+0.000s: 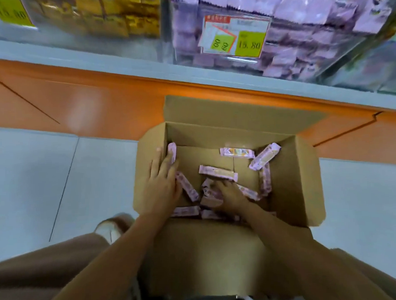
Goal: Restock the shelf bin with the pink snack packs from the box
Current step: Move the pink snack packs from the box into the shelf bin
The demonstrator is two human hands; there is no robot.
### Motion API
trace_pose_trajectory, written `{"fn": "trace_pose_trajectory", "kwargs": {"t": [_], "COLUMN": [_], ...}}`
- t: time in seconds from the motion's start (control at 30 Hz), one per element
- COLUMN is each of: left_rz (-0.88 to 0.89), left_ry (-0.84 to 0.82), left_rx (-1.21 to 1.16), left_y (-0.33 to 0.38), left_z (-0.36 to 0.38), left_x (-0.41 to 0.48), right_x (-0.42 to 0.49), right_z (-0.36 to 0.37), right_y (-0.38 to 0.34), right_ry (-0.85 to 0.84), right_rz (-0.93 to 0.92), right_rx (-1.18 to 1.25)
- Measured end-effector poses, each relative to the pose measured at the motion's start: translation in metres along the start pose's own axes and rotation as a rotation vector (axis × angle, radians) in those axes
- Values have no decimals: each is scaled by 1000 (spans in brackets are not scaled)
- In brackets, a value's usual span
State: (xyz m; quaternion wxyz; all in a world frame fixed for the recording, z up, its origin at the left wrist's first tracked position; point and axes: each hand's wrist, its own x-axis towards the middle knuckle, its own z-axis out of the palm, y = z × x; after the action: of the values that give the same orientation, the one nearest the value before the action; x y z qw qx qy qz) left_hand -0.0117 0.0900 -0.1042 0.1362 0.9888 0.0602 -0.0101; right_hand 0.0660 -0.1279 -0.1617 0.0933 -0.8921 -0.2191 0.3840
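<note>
Box (pixel 289 182): open cardboard, flaps spread, on the floor below the shelf.
Packs (pixel 218 172): pink, scattered loose over the box bottom.
Left hand (pixel 162 181): flat, fingers spread, on the box's left wall, touching one pack.
Right hand (pixel 231 193): down among the packs, fingers curled over several; firm grasp unclear.
Bin (pixel 285 39): clear, on the shelf, holding pink packs, price tag in front.

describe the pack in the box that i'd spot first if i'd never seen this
Start at the open cardboard box on the floor below the shelf. Against its far inner wall lies one pink snack pack, flat and level; unlike its slanted neighbours, it shows a yellow-orange patch.
</note>
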Motion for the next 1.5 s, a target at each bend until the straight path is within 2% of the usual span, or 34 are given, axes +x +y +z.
{"fn": "trace_pose_trajectory", "kwargs": {"t": [0.17,0.37,0.5,0.67,0.93,1.0,1.03,1.1,1.17,1.23,1.27,1.33,1.4,1.5], "left_rz": [-3,5,42,63,122,133,134,150,191,165,86,-212,-463,-477], "left_ry": [-2,11,32,81,100,97,93,85,70,-13,-102,-307,-422,-420], "left_rx": [-46,63,101,109,79,85,85,53,-36,-209,-340,-706,-1071,-1280], "left_y": [-1,-1,-3,4,20,15,13,17,28,44,52,67,77,80], "left_z": [2,-1,0,-2,7,8,8,5,5,8,10,12,18,25], "left_x": [-1,-4,-5,-3,3,0,0,4,12,18,20,25,30,33], "right_x": [6,-1,-6,-12,-7,-4,-5,-7,-13,-20,-22,-26,-27,-26], "right_z": [-5,-13,-15,-26,-21,-21,-23,-31,-46,-61,-66,-71,-70,-67], "right_y": [2,7,7,15,17,17,17,17,13,8,6,6,8,8], "right_ry": [57,15,26,49,-77,-49,-12,57,119,159,159,144,127,109], "right_rz": [12,12,-10,71,107,100,75,21,9,35,46,30,11,12], "right_rx": [-8,6,120,445,151,95,126,357,669,896,989,1140,1196,1205]}}
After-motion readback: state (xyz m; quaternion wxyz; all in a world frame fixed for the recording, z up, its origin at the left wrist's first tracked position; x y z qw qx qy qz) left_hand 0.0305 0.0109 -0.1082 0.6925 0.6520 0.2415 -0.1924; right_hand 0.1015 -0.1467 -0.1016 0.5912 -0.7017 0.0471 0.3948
